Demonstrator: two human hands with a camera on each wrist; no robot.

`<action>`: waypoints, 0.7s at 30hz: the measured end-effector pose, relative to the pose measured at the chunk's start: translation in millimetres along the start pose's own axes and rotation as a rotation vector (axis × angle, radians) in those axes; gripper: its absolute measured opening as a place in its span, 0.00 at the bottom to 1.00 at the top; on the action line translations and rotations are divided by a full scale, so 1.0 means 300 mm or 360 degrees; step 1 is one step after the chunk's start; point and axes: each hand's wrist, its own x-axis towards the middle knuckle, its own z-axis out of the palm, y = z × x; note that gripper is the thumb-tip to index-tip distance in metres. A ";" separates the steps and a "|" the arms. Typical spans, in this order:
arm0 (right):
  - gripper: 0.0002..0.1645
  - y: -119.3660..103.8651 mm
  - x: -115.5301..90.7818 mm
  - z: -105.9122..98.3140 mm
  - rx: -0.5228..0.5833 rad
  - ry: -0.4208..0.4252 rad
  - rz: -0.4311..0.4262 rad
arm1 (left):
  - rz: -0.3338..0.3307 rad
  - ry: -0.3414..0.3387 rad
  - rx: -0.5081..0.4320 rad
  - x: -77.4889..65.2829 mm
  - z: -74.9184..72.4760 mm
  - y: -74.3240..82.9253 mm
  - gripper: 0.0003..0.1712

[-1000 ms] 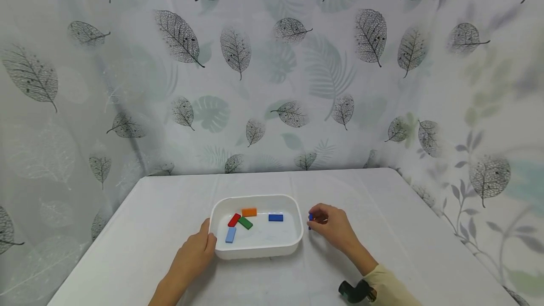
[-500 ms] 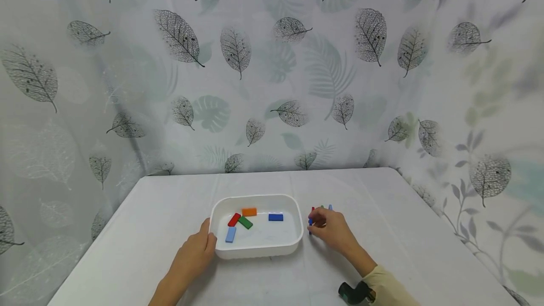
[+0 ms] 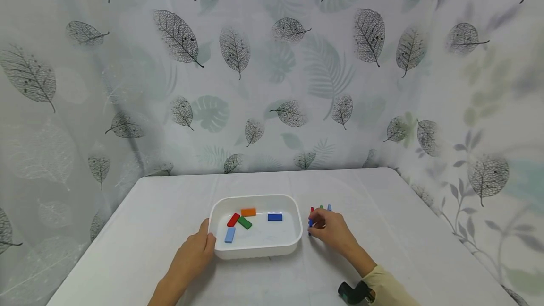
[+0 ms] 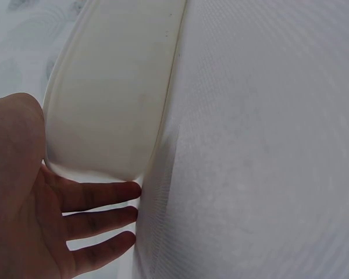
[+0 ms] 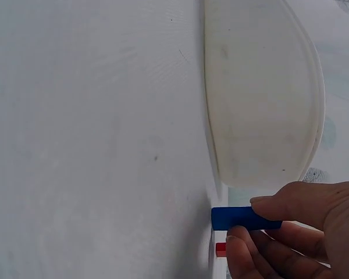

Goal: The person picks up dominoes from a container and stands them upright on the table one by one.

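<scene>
A white plastic tray (image 3: 255, 252) stands on the table, with my left hand (image 3: 192, 255) gripping its left end, thumb at the rim and fingers along the outer wall. Beyond the tray's right end, my right hand (image 3: 333, 231) pinches a dark blue block (image 5: 232, 218) between thumb and fingers. This block is upright, its lower end close to the table. Just past the right hand show a red block (image 3: 312, 209), a green block (image 3: 321, 207) and a light blue block (image 3: 329, 207), mostly hidden by the fingers.
Inside the tray lie an orange block (image 3: 248, 212), a red block (image 3: 233, 220), a green block (image 3: 244, 222), a light blue block (image 3: 230, 234) and another dark blue block (image 3: 275, 217). A white cloth covers the table (image 3: 263, 282); a leaf-print curtain (image 3: 272, 84) hangs behind.
My right hand has shifted slightly toward me with the dark blue block, bringing the tops of the red, green and light blue blocks into sight. The left hand and tray stay in place.
</scene>
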 end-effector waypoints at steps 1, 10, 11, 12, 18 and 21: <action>0.15 0.001 0.000 -0.001 0.0001 -0.0002 0.0003 | 0.0003 0.0004 -0.0001 -0.001 0.000 0.000 0.30; 0.16 0.003 -0.001 -0.009 0.0006 -0.0022 -0.0001 | 0.0006 0.0004 -0.0004 0.000 0.001 0.001 0.29; 0.16 0.003 -0.001 -0.010 0.0006 -0.0026 0.0004 | 0.0008 0.0003 -0.0003 0.000 0.001 0.001 0.29; 0.16 0.002 -0.001 -0.011 0.0006 -0.0031 0.0009 | 0.0007 0.0000 -0.0003 0.000 0.002 0.001 0.29; 0.16 -0.017 0.003 -0.032 -0.0035 -0.0058 0.0032 | -0.0004 -0.0007 -0.0014 -0.001 0.000 0.002 0.29; 0.15 -0.029 0.002 -0.045 -0.0061 -0.0059 0.0019 | 0.0004 -0.0005 -0.0018 0.000 -0.001 0.002 0.29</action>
